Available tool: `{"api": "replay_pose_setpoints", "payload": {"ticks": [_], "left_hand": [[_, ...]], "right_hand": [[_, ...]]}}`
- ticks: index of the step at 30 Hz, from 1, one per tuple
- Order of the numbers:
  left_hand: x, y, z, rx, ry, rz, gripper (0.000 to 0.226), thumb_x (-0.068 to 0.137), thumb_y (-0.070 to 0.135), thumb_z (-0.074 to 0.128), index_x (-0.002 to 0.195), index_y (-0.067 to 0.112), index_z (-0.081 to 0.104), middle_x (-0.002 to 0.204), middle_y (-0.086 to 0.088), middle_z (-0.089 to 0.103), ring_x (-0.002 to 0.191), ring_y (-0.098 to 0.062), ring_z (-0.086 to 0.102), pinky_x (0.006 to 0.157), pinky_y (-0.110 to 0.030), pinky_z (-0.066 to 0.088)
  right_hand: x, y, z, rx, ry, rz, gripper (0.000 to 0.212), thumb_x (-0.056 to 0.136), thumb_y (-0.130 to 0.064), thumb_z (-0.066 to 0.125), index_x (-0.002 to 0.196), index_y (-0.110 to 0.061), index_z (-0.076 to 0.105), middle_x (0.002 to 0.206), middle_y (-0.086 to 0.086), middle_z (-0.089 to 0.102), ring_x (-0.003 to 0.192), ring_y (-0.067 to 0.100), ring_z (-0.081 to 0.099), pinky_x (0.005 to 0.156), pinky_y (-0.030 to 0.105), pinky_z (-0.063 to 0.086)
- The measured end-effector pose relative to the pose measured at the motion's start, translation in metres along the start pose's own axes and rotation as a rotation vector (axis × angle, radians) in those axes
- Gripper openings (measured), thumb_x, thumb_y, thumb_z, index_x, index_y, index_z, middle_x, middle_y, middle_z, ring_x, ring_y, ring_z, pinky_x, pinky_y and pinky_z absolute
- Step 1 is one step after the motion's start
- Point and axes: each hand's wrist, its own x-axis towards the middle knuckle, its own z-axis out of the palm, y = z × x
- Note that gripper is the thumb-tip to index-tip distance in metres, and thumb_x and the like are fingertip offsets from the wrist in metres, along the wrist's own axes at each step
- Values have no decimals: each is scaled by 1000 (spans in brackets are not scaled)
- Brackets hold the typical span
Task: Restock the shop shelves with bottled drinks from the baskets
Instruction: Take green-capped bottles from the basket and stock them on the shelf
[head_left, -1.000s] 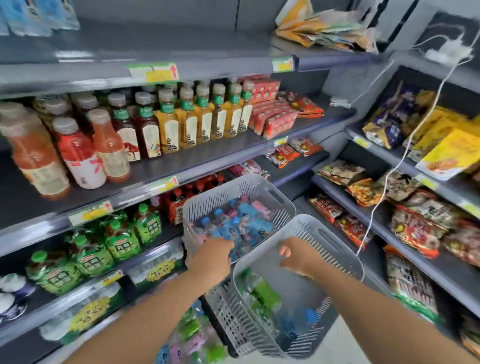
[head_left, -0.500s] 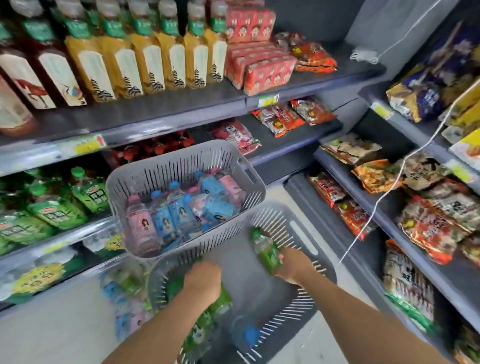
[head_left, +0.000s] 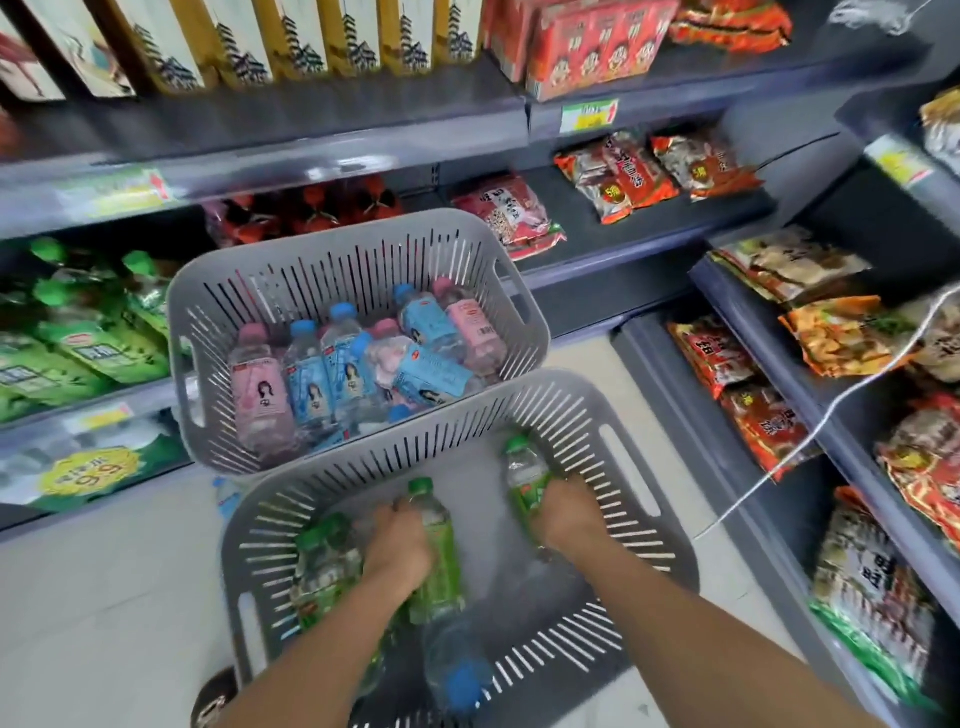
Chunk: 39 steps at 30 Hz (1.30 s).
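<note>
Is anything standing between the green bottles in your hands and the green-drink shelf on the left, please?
Nothing visible except the near basket's slotted wall, which the bottles must clear; the far basket stands right of that shelf.

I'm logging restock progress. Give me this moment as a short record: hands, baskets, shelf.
left hand: grips a green bottle inside the near basket
right hand: grips a second green bottle near that basket's right wall
near basket contents: loose green bottles, one blue-capped bottle
far basket: pink and blue bottles, no hand in it
shelf, left: stocked green bottles
</note>
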Motion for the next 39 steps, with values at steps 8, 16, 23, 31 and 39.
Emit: {"api": "replay_pose_setpoints", "payload": {"ticks": [8,16,23,31,39], "left_hand": [[4,4,11,-371,-140,-94,89,80,20,77,144,5,18,138,-12,46,118,-24,50,85,-25,43],[5,4,-4,-602,-153,-90,94,62,15,87,139,11,33,136,-11,50,119,-26,51,91,-28,43],[-28,4,-45,-677,-333,-31,116,62,34,88,151,20,15,153,-8,30,136,-29,37,96,-41,45],[-109,17,-101,-946,-437,153,95,76,47,71,150,23,18,155,-5,27,142,-33,26,108,-47,34],[-137,-27,-159,-1169,-365,223,99,66,73,67,148,34,28,157,-2,27,143,-27,29,116,-50,25]], "right_hand": [[5,-15,22,336,-232,40,85,79,-25,74,145,-10,23,136,12,51,123,28,53,101,35,45],[7,-12,12,563,-490,0,55,82,-17,74,130,-8,47,120,6,64,103,19,63,89,34,54],[-13,4,-44,917,-849,-44,47,80,-10,71,124,-16,56,120,6,68,113,25,62,96,41,49],[-48,-12,-62,987,-777,-149,105,59,-41,92,145,-27,34,150,3,42,141,28,34,115,55,27],[-125,-79,-110,1095,-722,-263,70,67,-16,84,127,-17,49,142,1,47,134,23,39,115,48,28]]}}
